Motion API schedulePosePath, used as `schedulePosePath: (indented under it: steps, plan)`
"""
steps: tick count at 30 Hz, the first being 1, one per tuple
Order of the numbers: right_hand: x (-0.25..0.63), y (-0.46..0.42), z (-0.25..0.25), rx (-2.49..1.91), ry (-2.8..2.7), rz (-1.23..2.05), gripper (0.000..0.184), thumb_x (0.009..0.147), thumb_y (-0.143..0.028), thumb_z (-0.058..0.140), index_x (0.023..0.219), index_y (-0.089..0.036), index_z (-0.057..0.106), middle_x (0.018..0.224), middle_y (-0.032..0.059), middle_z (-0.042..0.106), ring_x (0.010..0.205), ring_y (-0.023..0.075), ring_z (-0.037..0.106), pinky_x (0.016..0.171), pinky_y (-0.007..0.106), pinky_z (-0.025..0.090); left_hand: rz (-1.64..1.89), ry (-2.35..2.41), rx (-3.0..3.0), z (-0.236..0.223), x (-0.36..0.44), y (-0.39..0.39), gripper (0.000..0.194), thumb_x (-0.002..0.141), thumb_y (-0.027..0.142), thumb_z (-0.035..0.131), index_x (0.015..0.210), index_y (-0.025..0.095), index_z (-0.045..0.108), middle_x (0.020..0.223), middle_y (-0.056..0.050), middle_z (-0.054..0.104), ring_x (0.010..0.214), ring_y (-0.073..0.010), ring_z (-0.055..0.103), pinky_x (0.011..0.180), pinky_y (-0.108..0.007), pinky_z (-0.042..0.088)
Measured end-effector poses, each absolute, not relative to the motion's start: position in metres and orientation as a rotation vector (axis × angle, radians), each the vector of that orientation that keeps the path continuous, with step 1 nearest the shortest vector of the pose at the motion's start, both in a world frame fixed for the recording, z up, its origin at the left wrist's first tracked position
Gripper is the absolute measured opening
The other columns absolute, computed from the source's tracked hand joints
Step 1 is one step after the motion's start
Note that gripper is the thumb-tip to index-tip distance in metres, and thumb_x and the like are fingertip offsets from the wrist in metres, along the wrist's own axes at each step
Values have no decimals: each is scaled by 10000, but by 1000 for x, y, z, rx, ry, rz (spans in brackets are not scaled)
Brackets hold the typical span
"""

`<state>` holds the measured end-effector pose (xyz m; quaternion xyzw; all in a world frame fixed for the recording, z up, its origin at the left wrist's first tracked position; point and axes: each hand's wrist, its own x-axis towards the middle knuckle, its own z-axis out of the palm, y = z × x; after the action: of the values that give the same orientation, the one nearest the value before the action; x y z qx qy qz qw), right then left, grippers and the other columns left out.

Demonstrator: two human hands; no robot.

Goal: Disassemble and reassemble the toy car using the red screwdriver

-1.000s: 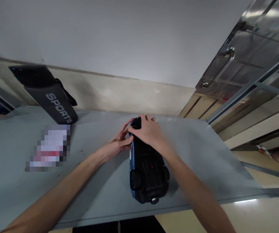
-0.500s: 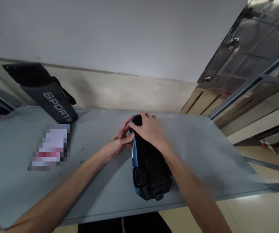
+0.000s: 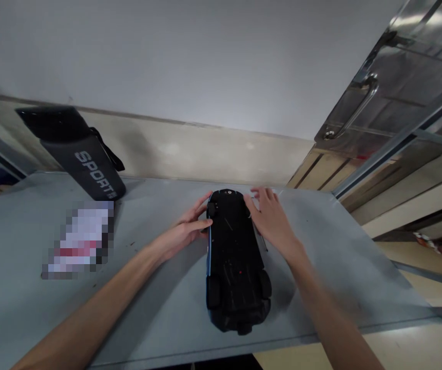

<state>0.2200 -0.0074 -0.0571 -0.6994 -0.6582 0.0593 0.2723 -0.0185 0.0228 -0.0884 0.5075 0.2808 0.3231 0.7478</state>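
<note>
A toy car (image 3: pixel 233 262) with blue sides lies upside down on the grey table (image 3: pixel 167 293), its black underside and wheels facing up. My left hand (image 3: pixel 186 231) rests against the car's far left side, thumb and fingers pinching at the front wheel. My right hand (image 3: pixel 270 218) hovers just right of the car's far end with fingers spread and nothing in it; it is slightly blurred by motion.
A black bottle (image 3: pixel 78 154) marked SPORT leans at the back left of the table, with a blurred-out item (image 3: pixel 80 239) in front of it. A metal door with a handle (image 3: pixel 353 108) and shelving frame stand at the right. The table's front edge runs near me.
My right hand has come off the car's far end and moved to the right, opening its fingers. The car's underside now shows fully. My left hand stays at the front wheel.
</note>
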Motion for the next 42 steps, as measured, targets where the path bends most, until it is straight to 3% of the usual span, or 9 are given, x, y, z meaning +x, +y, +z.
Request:
schedulePosePath:
  steps: [3,11,14,18,22,29,35,39,42]
  plan:
    - [245,-18,-70,-2027,-1762,199,450,1079,-563,407,995,-190,645,1025,165,744,1040,361,702,939,489,489,691,630,1118,-90,-19,25,785,954,310,740,1640,444,381,1734,-51,366,1509,-372,425,1089,-474,464]
    - [255,-24,-93,-2159,-1868,271,185,1023,-339,569,881,-220,577,783,95,738,710,260,702,631,331,379,659,748,1229,-84,-22,24,827,927,350,721,1642,466,323,1678,-49,405,1369,-340,519,1063,-477,463]
    - [265,-22,-71,-2108,-1850,313,198,1040,-312,509,868,-227,560,704,48,706,647,213,667,637,316,411,641,765,1238,-83,-24,25,826,934,353,714,1645,450,305,1674,-53,411,1405,-338,498,1092,-479,456]
    - [259,-31,-12,-1634,-1781,452,296,1057,-499,526,947,-233,591,748,9,705,677,169,655,598,277,432,641,723,1228,-87,-24,27,789,931,318,709,1617,455,344,1701,-27,385,1458,-333,462,1107,-463,454]
    - [218,-40,22,-1311,-2054,591,114,1074,-365,580,1025,-262,580,776,-55,689,678,111,634,606,226,437,669,656,1218,-90,-24,28,758,949,289,700,1604,450,353,1675,-33,422,1446,-326,492,1119,-480,458]
    - [182,-24,-4,-992,-2255,499,50,1086,-258,575,1055,-267,537,867,-61,697,736,92,645,661,201,463,702,594,1154,-89,-25,27,813,920,230,737,1611,389,340,1565,-76,529,1373,-309,558,1138,-504,454]
    - [184,-23,-10,-960,-2267,481,99,1069,-184,552,1019,-265,525,824,-74,661,682,75,615,608,185,450,709,559,1159,-93,-25,29,746,949,217,708,1591,406,378,1569,-61,513,1355,-313,572,1101,-492,471]
    - [182,-24,-8,-968,-2286,403,127,1052,-152,531,992,-263,527,786,-66,642,645,92,588,582,212,444,711,543,1152,-100,-25,31,755,953,220,713,1595,433,378,1540,-51,525,1346,-321,575,1070,-482,489]
    - [178,-26,-8,-936,-2362,222,154,1027,-111,496,967,-247,537,783,-37,646,694,131,593,674,270,487,709,508,1145,-102,-25,32,787,942,231,736,1600,444,362,1550,-54,508,1334,-325,584,1052,-481,506]
